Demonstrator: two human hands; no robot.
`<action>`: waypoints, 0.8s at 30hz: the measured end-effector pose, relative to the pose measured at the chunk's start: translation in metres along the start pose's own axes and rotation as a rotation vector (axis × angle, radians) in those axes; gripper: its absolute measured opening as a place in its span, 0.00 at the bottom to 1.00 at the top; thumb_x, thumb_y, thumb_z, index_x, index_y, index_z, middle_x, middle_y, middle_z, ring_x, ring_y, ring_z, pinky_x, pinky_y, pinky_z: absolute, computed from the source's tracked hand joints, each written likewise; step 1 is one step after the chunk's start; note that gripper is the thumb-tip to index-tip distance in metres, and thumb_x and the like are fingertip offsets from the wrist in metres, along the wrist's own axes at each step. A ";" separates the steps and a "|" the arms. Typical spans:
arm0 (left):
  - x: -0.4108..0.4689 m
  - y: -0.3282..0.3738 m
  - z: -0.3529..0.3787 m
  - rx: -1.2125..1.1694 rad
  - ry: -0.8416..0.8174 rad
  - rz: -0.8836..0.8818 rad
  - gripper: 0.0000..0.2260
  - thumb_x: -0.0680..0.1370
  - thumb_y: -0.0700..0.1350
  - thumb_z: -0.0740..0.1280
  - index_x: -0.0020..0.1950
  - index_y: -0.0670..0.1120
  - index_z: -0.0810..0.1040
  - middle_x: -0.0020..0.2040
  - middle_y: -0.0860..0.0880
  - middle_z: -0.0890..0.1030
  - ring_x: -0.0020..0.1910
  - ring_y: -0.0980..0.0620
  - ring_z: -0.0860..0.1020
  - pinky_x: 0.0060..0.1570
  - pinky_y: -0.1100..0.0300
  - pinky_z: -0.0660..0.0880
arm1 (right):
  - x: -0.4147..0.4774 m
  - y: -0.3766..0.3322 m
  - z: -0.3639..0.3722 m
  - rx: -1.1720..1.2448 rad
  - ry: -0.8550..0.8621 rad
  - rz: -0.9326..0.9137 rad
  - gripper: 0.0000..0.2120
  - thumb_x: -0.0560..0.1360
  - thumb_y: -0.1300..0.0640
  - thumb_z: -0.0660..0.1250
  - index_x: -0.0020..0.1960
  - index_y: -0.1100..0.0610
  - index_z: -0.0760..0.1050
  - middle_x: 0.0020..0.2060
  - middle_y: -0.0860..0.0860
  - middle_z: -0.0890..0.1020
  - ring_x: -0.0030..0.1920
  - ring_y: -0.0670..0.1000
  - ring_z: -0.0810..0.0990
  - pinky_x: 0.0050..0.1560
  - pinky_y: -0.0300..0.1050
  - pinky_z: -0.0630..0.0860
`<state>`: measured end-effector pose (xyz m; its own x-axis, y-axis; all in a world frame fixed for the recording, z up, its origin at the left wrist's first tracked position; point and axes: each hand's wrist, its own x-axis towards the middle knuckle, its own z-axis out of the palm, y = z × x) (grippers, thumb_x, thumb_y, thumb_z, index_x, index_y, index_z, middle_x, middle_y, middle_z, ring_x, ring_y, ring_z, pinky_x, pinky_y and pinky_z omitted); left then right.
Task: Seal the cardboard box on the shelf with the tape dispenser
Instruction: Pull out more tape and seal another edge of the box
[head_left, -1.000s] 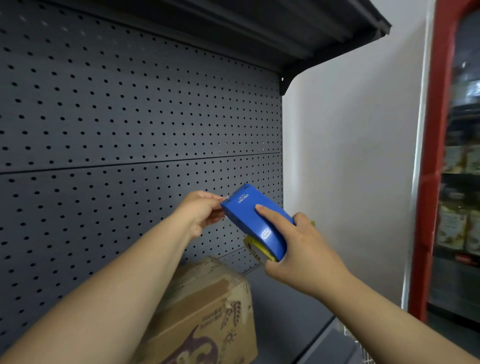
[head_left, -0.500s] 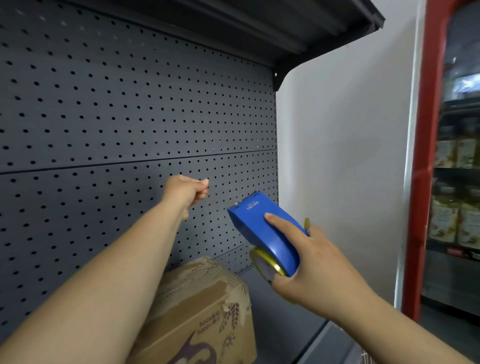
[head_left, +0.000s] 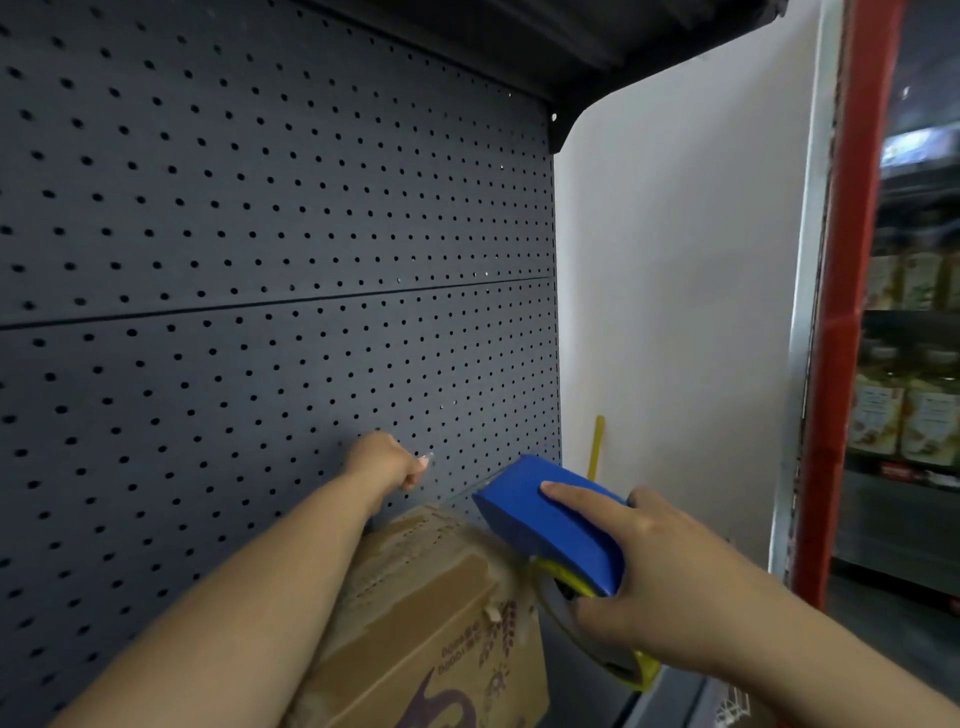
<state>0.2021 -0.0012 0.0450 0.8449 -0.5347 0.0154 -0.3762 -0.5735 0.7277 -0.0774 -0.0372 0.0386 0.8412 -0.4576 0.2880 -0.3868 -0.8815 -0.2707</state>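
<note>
Right hand (head_left: 660, 587): near right, grip wrapped round blue tape dispenser (head_left: 550, 525)
Cardboard box (head_left: 431, 613): near centre on shelf, dispenser at its right top edge
Left hand (head_left: 387, 460): farther, fingers pinched together above box, by pegboard (head_left: 260, 234)

Head view – close, facing forward and down at the pegboard shelf (head_left: 260, 312).

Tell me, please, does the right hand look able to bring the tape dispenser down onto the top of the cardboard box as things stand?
Probably yes. The right hand holds the tape dispenser just above the right edge of the cardboard box, with nothing between them. The left hand is pinched shut farther back, above the box's far end.
</note>
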 end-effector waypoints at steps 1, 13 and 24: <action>0.002 -0.002 0.003 0.044 -0.014 -0.019 0.12 0.75 0.43 0.67 0.33 0.42 0.73 0.33 0.45 0.77 0.32 0.49 0.73 0.38 0.60 0.68 | 0.001 -0.001 0.001 -0.007 -0.009 0.006 0.37 0.68 0.40 0.64 0.69 0.29 0.46 0.45 0.45 0.64 0.44 0.48 0.71 0.44 0.38 0.70; 0.011 -0.026 0.017 0.302 -0.142 -0.115 0.06 0.75 0.41 0.63 0.48 0.39 0.73 0.44 0.44 0.75 0.41 0.46 0.74 0.45 0.57 0.71 | 0.010 -0.006 0.007 -0.019 -0.071 0.049 0.36 0.68 0.39 0.65 0.70 0.31 0.49 0.49 0.48 0.67 0.47 0.48 0.72 0.47 0.39 0.70; -0.011 -0.026 0.014 0.545 -0.158 0.605 0.14 0.79 0.49 0.59 0.58 0.43 0.77 0.60 0.48 0.75 0.59 0.50 0.74 0.58 0.59 0.68 | 0.012 0.001 0.007 0.019 -0.058 0.024 0.36 0.67 0.39 0.65 0.69 0.30 0.51 0.49 0.48 0.69 0.47 0.48 0.74 0.50 0.41 0.74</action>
<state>0.1978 0.0109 0.0165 0.3893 -0.9051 0.1712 -0.9145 -0.3575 0.1895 -0.0652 -0.0430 0.0347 0.8526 -0.4705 0.2275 -0.4003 -0.8678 -0.2944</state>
